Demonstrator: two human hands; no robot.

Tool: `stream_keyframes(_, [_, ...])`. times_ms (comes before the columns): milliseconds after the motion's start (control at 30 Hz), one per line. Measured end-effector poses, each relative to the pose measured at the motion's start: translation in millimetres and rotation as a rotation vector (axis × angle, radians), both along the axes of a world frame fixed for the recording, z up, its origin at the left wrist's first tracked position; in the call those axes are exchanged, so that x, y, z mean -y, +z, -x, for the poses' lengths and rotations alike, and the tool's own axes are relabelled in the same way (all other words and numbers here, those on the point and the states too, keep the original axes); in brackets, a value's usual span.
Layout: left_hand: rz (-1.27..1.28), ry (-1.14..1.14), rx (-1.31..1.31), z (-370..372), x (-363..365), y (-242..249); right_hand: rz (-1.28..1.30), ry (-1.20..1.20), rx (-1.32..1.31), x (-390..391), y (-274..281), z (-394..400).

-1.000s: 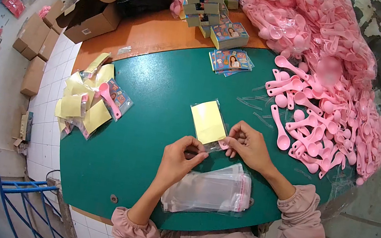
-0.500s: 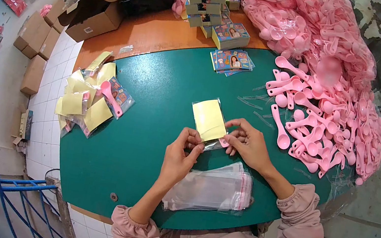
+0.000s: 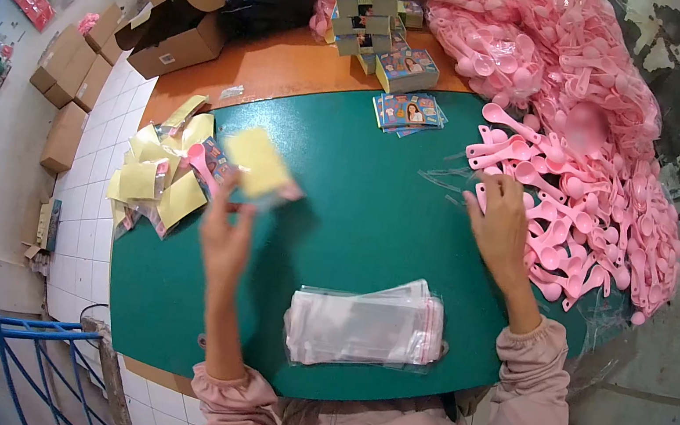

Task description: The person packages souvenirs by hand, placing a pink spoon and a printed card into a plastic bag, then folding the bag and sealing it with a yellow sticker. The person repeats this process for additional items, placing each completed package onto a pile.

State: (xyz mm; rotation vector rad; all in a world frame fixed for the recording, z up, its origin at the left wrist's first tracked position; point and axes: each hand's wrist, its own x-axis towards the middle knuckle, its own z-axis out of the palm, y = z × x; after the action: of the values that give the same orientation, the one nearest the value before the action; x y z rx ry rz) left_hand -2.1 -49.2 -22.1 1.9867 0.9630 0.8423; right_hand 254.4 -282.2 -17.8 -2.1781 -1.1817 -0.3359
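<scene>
My left hand, smeared by motion, is at the left of the green table with its fingers apart. Just beyond its fingertips is a blurred clear packet with a yellow card, tilted over the tabletop. My right hand rests at the near-left edge of the pink spoon pile, thumb and fingers closed round the handle of a pink spoon; my palm hides its bowl. A heap of filled packets with yellow cards lies beyond my left hand, one pink spoon showing on top.
A stack of clear plastic sleeves lies in front of me. Printed cards sit at the far edge, with banded card stacks behind. Bagged spoons rise at the back right. A cardboard box stands back left.
The yellow-card packet has gone from the middle to the left, towards the heap. My left hand has swung left and come off it; my right hand has moved right onto a spoon.
</scene>
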Motion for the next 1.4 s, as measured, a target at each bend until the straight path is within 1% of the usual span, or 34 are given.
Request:
stream_keyframes(33, [-0.085, 0.102, -0.061, 14, -16, 1, 0.140, -0.087, 0.031, 5, -6, -8])
stream_keyframes(67, [-0.088, 0.097, -0.064, 19, -17, 5, 0.278, -0.178, 0.057, 8, -11, -11])
stream_keyframes(133, [-0.829, 0.439, -0.372, 24, -15, 22, 0.276, -0.181, 0.031, 9, -14, -13])
stream_keyframes(200, [-0.374, -0.078, -0.126, 5, 10, 29, 0.274, -0.180, 0.007, 9, -20, -13])
stream_keyframes(233, [-0.166, -0.354, -0.155, -14, 37, 42, 0.256, -0.142, 0.009, 10, -26, -15])
stream_keyframes(267, [-0.302, -0.700, -0.132, -31, 57, 41, 0.243, -0.100, 0.018, 11, -27, -17])
stream_keyframes(300, [-0.203, -0.892, -0.260, -40, 80, 42, 0.247, -0.096, 0.031, 10, -24, -17])
stream_keyframes(333, [-0.232, -0.951, -0.352, -46, 98, 33, 0.265, -0.088, 0.032, 9, -22, -15])
stream_keyframes(367, [-0.322, -0.946, -0.351, -49, 112, 31, 0.282, -0.080, 0.026, 8, -21, -11])
stream_keyframes(467, [-0.286, -0.984, -0.304, -52, 114, 9, 0.288, -0.106, -0.027, 4, -21, -10])
stream_keyframes(533, [-0.029, -0.997, -0.276, -52, 108, 13, 0.290, -0.115, -0.065, 5, -21, -11])
stream_keyframes(567, [-0.032, -0.999, -0.274, -52, 106, 15, 0.249, -0.097, -0.035, 6, -20, -12])
stream_keyframes(633, [0.133, -0.964, -0.169, -52, 102, 20, 0.208, -0.080, -0.004, 5, -13, -9])
stream_keyframes(700, [0.130, -0.979, -0.183, -51, 98, 19, 0.116, -0.034, -0.146, 5, 1, -5])
stream_keyframes(733, [0.130, -0.991, -0.198, -51, 97, 17, 0.114, -0.032, -0.143, 4, 6, -3])
stream_keyframes(767, [0.125, -0.988, -0.196, -51, 96, 15, 0.006, -0.018, -0.150, 3, 10, -3])
stream_keyframes(800, [0.125, -0.977, -0.121, -51, 96, 14, -0.103, -0.004, -0.157, 1, 14, -2])
stream_keyframes(833, [0.125, -0.966, -0.046, -51, 96, 14, -0.106, 0.000, -0.154, 1, 16, 0])
stream_keyframes(867, [0.120, -0.964, -0.045, -51, 96, 17, -0.179, -0.007, -0.174, 0, 17, 2])
stream_keyframes(900, [0.230, -0.925, -0.125, -50, 98, 25, -0.250, -0.015, -0.195, 1, 18, 4])
stream_keyframes(933, [0.341, -0.884, -0.205, -50, 99, 30, -0.268, -0.022, -0.184, 1, 21, 7])
stream_keyframes(1067, [0.321, -0.858, -0.201, -52, 98, 21, -0.289, -0.014, -0.209, 2, 16, 6])
stream_keyframes(1167, [0.312, -0.912, -0.212, -50, 98, 17, -0.316, -0.019, -0.233, 2, 15, 7])
stream_keyframes(1233, [0.193, -0.879, -0.297, -51, 99, 21, -0.333, -0.018, -0.236, 3, 13, 8])
stream_keyframes(1267, [0.194, -0.881, -0.297, -50, 100, 22, -0.332, -0.020, -0.236, 3, 13, 9])
stream_keyframes(1333, [0.199, -0.867, -0.326, -49, 101, 24, -0.382, -0.019, -0.351, 5, 16, 11])
stream_keyframes(1367, [0.199, -0.869, -0.326, -50, 101, 23, -0.382, -0.021, -0.351, 7, 19, 12])
stream_keyframes(1400, [0.169, -0.867, -0.258, -50, 101, 21, -0.567, 0.105, -0.601, 9, 24, 13])
